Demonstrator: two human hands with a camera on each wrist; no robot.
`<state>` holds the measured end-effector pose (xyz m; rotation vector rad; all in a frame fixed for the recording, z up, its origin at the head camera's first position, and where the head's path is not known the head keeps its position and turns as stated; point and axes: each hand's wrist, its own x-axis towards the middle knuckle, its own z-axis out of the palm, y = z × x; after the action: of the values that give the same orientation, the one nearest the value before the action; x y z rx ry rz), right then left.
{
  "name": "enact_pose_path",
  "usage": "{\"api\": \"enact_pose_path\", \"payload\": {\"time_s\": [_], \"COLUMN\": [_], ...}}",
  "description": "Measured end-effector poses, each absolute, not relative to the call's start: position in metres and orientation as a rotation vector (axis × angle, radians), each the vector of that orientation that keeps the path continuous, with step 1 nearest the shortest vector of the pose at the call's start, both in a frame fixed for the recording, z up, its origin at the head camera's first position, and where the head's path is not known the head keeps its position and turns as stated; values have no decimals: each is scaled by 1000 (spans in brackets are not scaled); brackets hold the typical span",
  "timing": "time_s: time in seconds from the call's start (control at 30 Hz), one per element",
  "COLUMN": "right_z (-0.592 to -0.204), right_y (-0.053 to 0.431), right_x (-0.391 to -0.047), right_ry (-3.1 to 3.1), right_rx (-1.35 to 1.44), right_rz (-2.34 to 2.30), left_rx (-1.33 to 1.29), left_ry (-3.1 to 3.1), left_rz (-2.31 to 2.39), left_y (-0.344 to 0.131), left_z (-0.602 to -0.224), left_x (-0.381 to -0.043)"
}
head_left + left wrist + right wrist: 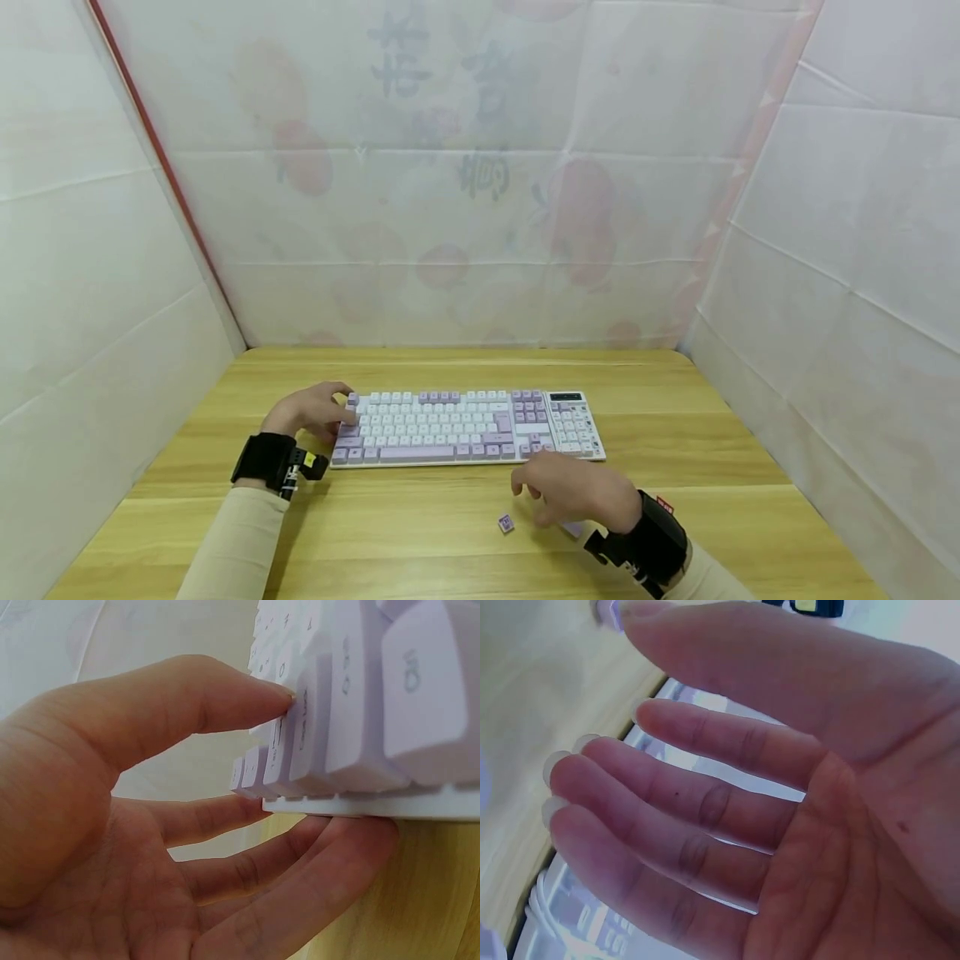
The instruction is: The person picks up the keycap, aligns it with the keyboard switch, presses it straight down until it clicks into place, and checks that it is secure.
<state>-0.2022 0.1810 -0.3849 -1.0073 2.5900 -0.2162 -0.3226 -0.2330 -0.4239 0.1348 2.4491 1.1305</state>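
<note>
The white-and-lilac keyboard [431, 431] lies flat on the wooden table [390, 533] in front of you. At the keyboard's left end, your left hand [315, 410] pinches its edge, thumb on the side keys and fingers beneath the rim. Just on your side of the keyboard, toward its right end, your right hand [573, 486] hovers with fingers loosely bent, thumb apart from them. Nearer you than the keyboard lie a small keycap [506, 523] and a lilac piece [572, 529] partly covered by that hand. Beyond the keyboard hangs a printed sheet [450, 217].
</note>
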Motion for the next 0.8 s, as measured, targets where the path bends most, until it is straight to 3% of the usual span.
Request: {"api": "enact_pose_path", "payload": {"time_s": [0.8], "right_z": [-409], "right_y": [156], "right_x": [-187], "right_ry": [2684], "right_rx": [-1148], "right_rz": [-39], "left_rx": [129], "left_ry": [2462], "left_rz": [1115], "left_y": [-233], "left_z": [-423], "left_x": [-322]}}
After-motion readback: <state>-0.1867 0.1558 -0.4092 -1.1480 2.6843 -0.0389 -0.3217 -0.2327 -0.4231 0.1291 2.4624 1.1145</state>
